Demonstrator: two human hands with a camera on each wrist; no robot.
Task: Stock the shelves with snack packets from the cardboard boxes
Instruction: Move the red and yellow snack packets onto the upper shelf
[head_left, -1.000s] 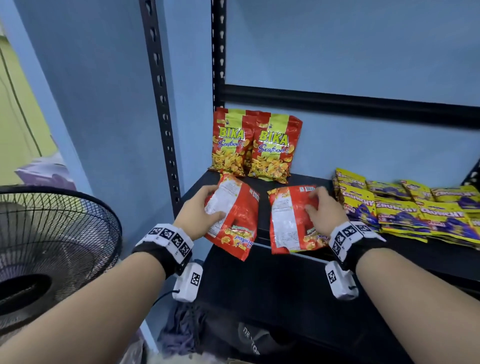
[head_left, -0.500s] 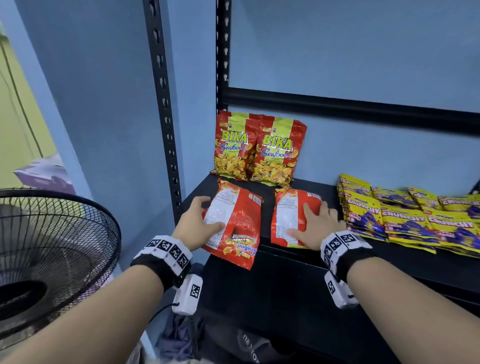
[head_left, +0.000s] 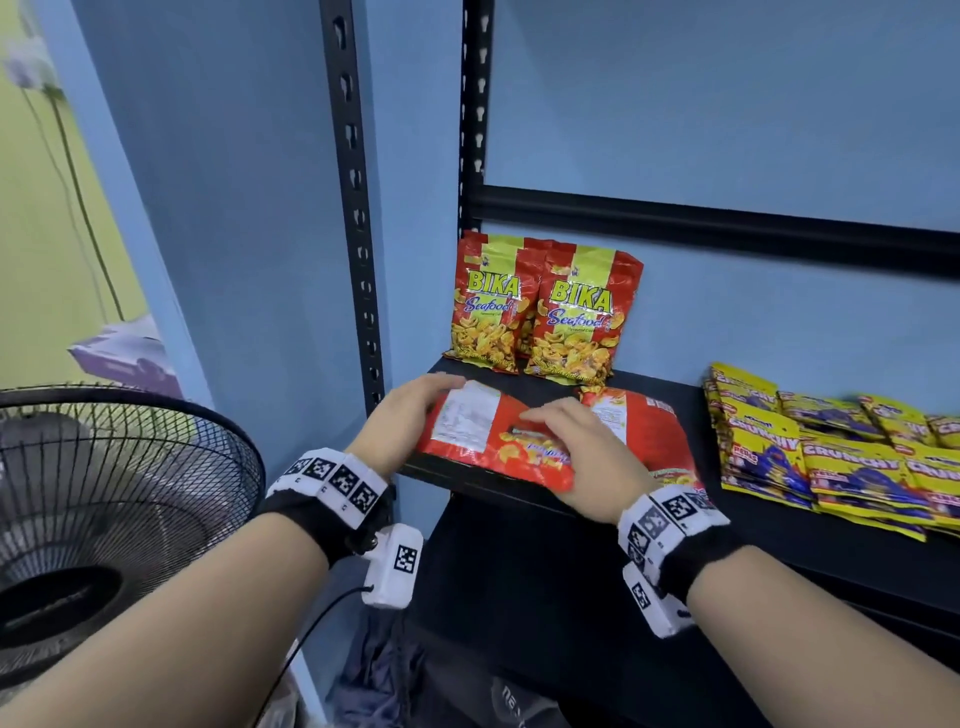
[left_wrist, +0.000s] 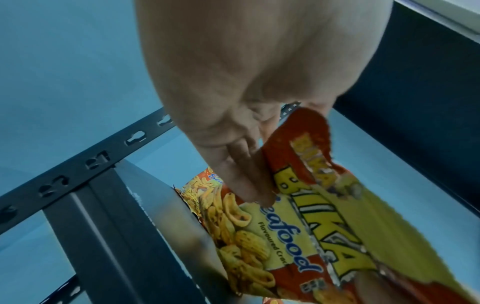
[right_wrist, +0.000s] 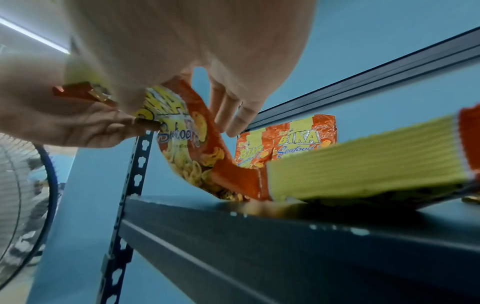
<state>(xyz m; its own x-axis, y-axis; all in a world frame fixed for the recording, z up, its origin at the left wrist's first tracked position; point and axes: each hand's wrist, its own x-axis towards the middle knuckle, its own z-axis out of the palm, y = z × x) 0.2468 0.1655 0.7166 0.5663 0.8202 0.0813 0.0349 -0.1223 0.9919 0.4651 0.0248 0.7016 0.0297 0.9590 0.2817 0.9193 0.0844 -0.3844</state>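
A red Bika snack packet (head_left: 483, 436) hangs back side up over the front left edge of the black shelf (head_left: 779, 525). My left hand (head_left: 431, 405) grips its left edge; in the left wrist view the thumb of that hand (left_wrist: 259, 185) presses the printed front of the packet (left_wrist: 311, 236). My right hand (head_left: 566, 441) lies over the packet's right part. The right wrist view shows this hand (right_wrist: 189, 125) pinching the packet (right_wrist: 197, 156) between thumb and fingers. A second red packet (head_left: 654, 431) lies flat on the shelf just to the right, free of both hands.
Two Bika packets (head_left: 540, 312) stand against the blue back wall. Stacks of yellow Crunchy packets (head_left: 831, 457) cover the shelf's right part. A black perforated post (head_left: 356, 208) rises at the left, and a floor fan (head_left: 104, 493) stands left of the rack.
My right hand let go of the right packet, which now lies on the shelf, and moved left onto the packet in my left hand. That packet moved forward over the shelf edge.
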